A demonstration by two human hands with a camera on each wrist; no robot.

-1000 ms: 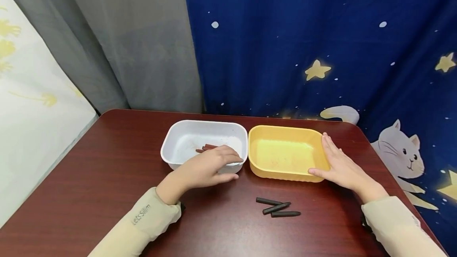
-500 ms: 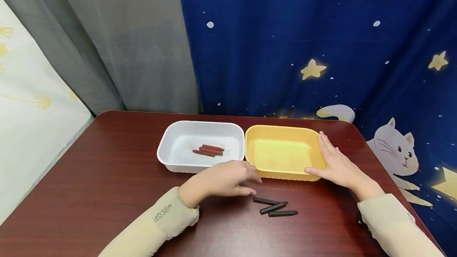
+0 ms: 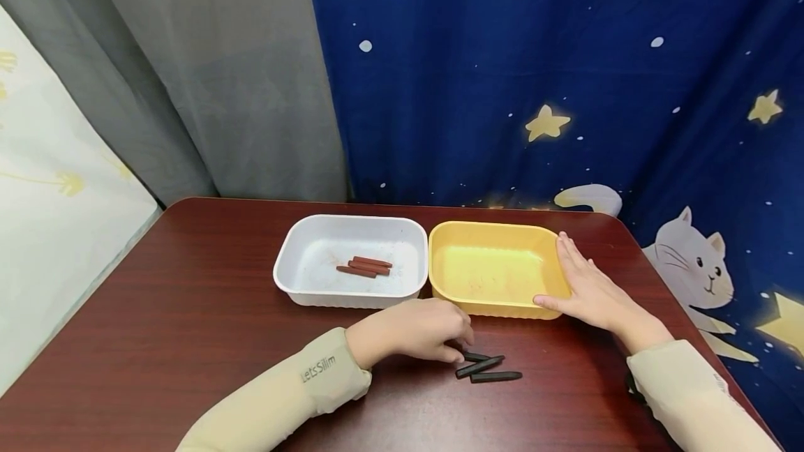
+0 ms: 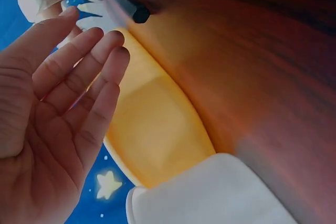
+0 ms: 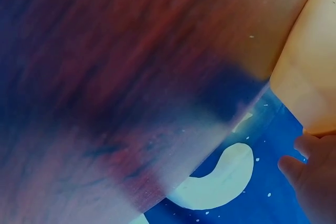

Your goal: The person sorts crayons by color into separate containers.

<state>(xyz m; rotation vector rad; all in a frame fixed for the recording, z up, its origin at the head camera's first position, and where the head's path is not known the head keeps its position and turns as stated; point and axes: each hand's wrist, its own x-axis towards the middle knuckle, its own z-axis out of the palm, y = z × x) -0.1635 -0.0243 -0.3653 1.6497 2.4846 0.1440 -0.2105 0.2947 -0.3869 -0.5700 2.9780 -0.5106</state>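
Your left grip (image 3: pixel 411 330) hovers low over the worktop (image 3: pixel 188 340) with nothing in it, fingers loosely bent and thumb set apart from them. Three black sticks (image 3: pixel 480 367) lie on the worktop just beside it, grouped to the right of your fingertips. Your hand hides the left end of the farthest stick; the middle one slants across the group, and the nearest lies almost crosswise in front of you. Whether your fingertips touch the farthest stick, you cannot tell from these angles; the left wrist view shows a stick's faceted end just past them.

Your right grip (image 3: pixel 593 291) is spread on the right end of a yellow tray (image 3: pixel 496 264), fingers straight along its side and thumb at the near corner. The black sticks sit in front of that tray, between your two hands.

Left of the yellow tray, and close against it, stands a white tray (image 3: pixel 352 298), beyond your left wrist. Three reddish-brown sticks (image 3: pixel 368 268) lie together on its floor.

Behind the worktop hang a grey curtain (image 3: pixel 251 89) and a blue curtain (image 3: pixel 427 89) printed with stars and a cat.
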